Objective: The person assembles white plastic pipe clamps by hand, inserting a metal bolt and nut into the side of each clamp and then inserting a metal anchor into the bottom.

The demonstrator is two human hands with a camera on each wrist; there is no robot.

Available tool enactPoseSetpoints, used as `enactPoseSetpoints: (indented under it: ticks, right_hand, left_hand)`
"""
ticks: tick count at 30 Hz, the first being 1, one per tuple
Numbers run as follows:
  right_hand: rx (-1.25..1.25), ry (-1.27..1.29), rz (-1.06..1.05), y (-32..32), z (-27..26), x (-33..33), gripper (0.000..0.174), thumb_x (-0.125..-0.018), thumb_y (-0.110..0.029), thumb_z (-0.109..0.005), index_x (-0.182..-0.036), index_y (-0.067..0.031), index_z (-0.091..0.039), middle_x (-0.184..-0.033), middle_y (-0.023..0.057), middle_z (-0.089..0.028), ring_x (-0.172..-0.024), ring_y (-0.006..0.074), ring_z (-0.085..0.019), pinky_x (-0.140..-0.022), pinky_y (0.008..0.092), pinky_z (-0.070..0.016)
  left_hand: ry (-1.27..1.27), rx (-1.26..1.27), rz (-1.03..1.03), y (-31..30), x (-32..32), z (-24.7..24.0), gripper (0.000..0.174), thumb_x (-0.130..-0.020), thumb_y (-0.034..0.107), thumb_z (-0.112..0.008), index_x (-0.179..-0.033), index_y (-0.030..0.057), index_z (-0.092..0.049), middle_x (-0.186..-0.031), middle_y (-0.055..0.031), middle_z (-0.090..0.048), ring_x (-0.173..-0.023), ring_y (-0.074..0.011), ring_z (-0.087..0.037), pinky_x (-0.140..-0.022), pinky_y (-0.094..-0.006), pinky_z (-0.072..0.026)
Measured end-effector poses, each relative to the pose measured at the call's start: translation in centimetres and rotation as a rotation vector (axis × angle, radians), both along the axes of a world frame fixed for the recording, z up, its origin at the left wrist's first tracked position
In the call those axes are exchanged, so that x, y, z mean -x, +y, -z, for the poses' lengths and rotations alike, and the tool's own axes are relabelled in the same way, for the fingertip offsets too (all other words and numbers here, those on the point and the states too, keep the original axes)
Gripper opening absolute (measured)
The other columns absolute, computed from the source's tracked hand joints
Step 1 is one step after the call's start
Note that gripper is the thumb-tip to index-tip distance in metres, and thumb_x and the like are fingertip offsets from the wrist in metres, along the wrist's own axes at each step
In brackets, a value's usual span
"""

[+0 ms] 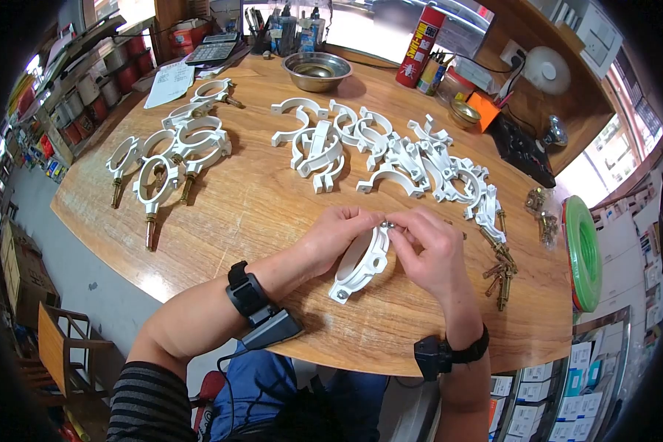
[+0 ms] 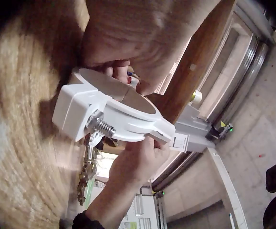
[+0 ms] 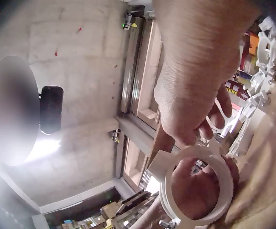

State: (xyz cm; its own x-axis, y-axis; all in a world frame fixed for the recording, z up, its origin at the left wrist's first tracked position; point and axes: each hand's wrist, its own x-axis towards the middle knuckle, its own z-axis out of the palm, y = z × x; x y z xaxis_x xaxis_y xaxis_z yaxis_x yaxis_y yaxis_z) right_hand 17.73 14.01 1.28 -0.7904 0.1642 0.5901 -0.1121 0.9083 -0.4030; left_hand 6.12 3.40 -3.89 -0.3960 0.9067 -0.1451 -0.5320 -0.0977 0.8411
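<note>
A white ring clamp is held tilted above the table's near part. My left hand grips its upper end from the left. My right hand has thumb and finger at that same end, pinching a small silver screw or nut. Another silver bolt sticks out of the clamp's other end in the left wrist view. In the right wrist view the ring stands below my right hand, with left-hand fingers behind it.
White clamps with brass bolts lie at left; loose white clamp halves spread across the middle and right. Brass bolts lie at right, near a green coil. A metal bowl and red spray can stand at back.
</note>
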Motion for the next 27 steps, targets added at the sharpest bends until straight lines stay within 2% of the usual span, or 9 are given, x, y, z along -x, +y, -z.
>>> enactPoseSetpoints:
  ticks: [3, 8, 10, 18, 20, 27]
  right_hand:
    - [-0.012, -0.010, 0.011, 0.12, 0.06, -0.12, 0.011, -0.070, -0.012, -0.064, -0.077, -0.0041, -0.059, -0.066, 0.0061, -0.057, -0.053, 0.0192, -0.056, -0.046, 0.0281, -0.0427]
    - [0.031, -0.078, 0.063, -0.37, -0.45, -0.25, 0.010, -0.070, -0.012, -0.064, -0.076, -0.0041, -0.059, -0.068, 0.0069, -0.058, -0.055, 0.0201, -0.057, -0.047, 0.0284, -0.0432]
    - [-0.012, 0.022, -0.016, -0.20, -0.06, -0.01, 0.011, -0.070, -0.012, -0.064, -0.075, -0.0038, -0.059, -0.067, 0.0070, -0.057, -0.055, 0.0206, -0.057, -0.047, 0.0281, -0.0432]
    - [-0.035, 0.009, 0.007, 0.03, 0.21, -0.05, 0.011, -0.070, -0.011, -0.065, -0.075, -0.0033, -0.059, -0.066, 0.0070, -0.057, -0.055, 0.0212, -0.057, -0.047, 0.0283, -0.0435]
    - [-0.045, 0.004, 0.013, -0.01, 0.12, -0.08, 0.011, -0.070, -0.011, -0.065, -0.075, -0.0032, -0.059, -0.066, 0.0071, -0.057, -0.056, 0.0212, -0.057, -0.048, 0.0284, -0.0436]
    - [0.016, -0.006, -0.021, 0.18, 0.02, -0.17, 0.012, -0.069, -0.012, -0.065, -0.075, -0.0036, -0.059, -0.066, 0.0069, -0.056, -0.055, 0.0202, -0.057, -0.047, 0.0281, -0.0430]
  left_hand:
    - [0.030, 0.015, 0.024, -0.19, 0.02, -0.40, 0.023, -0.084, 0.023, -0.052, -0.086, 0.0000, -0.057, -0.072, -0.0048, -0.058, -0.060, -0.0079, -0.055, -0.052, -0.0187, -0.0443]
    - [0.025, -0.012, 0.013, 0.06, -0.22, -0.15, 0.025, -0.082, 0.024, -0.055, -0.084, -0.0004, -0.058, -0.072, -0.0046, -0.059, -0.058, -0.0074, -0.054, -0.048, -0.0187, -0.0426]
    - [0.035, -0.002, 0.034, -0.12, -0.04, -0.26, 0.024, -0.084, 0.023, -0.053, -0.086, -0.0010, -0.057, -0.074, -0.0048, -0.058, -0.060, -0.0074, -0.054, -0.050, -0.0188, -0.0434]
    - [0.025, 0.004, 0.026, 0.00, -0.13, -0.11, 0.023, -0.085, 0.021, -0.051, -0.089, -0.0004, -0.056, -0.075, -0.0050, -0.058, -0.061, -0.0077, -0.055, -0.052, -0.0191, -0.0446]
    - [0.043, 0.019, 0.025, 0.05, 0.05, 0.22, 0.024, -0.082, 0.023, -0.055, -0.085, -0.0008, -0.058, -0.072, -0.0043, -0.059, -0.061, -0.0075, -0.054, -0.051, -0.0196, -0.0433]
    - [0.065, 0.017, 0.010, -0.15, -0.16, -0.27, 0.025, -0.082, 0.024, -0.056, -0.081, -0.0004, -0.058, -0.071, -0.0041, -0.058, -0.059, -0.0069, -0.053, -0.049, -0.0200, -0.0420]
